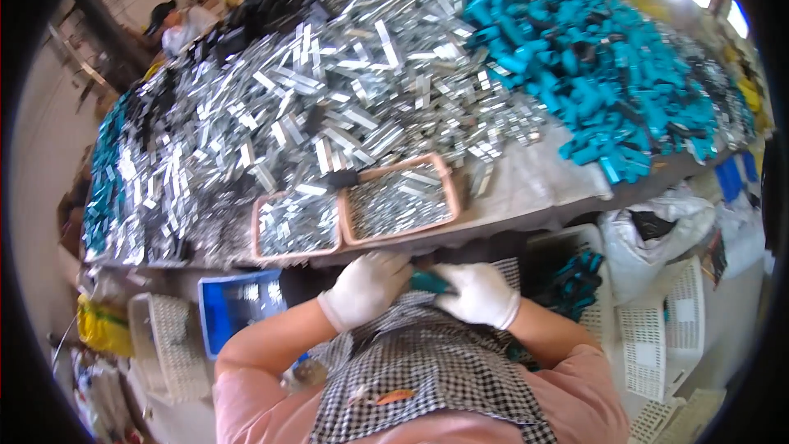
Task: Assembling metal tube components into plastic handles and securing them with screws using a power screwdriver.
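My right hand (478,293), in a white glove, is closed on a short teal plastic handle (429,281) in front of my apron, just below the table's near edge. My left hand (367,286), gloved the same way, is held close beside the handle's left end with its fingers curled together. What those fingers grip, if anything, is hidden. Beyond my hands, two pink trays (355,230) stand side by side at the table edge, filled with small silvery metal parts. A dark block (342,179) rests where the trays meet.
A big heap of silvery metal strips (329,107) covers the table, with a teal heap of plastic pieces (583,66) at right. Below stand a blue crate (215,312), white baskets (168,349) and a white sack (657,238). Another person (177,29) is at the far left.
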`<action>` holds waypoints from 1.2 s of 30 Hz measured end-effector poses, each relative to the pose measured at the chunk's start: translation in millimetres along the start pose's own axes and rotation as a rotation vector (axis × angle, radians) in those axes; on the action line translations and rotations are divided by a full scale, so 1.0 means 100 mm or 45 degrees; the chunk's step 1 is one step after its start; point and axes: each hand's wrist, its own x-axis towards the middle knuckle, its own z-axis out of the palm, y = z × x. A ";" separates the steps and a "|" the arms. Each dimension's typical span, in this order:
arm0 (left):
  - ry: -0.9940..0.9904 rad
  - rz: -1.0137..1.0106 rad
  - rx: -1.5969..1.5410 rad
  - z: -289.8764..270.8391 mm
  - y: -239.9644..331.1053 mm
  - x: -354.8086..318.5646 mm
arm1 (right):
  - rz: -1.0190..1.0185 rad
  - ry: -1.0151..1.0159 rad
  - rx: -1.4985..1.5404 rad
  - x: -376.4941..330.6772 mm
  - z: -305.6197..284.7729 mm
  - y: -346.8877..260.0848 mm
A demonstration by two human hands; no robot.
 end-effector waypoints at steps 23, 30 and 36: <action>-0.123 -0.159 -0.486 -0.06 -0.32 0.34 | -0.104 -0.247 0.175 0.12 -0.19 0.29; -0.087 0.037 -0.499 0.11 -0.42 0.39 | -0.098 -0.302 0.116 0.18 -0.22 0.34; -0.040 -0.104 -0.601 0.15 -0.39 0.36 | -0.211 -0.241 0.111 0.19 -0.21 0.39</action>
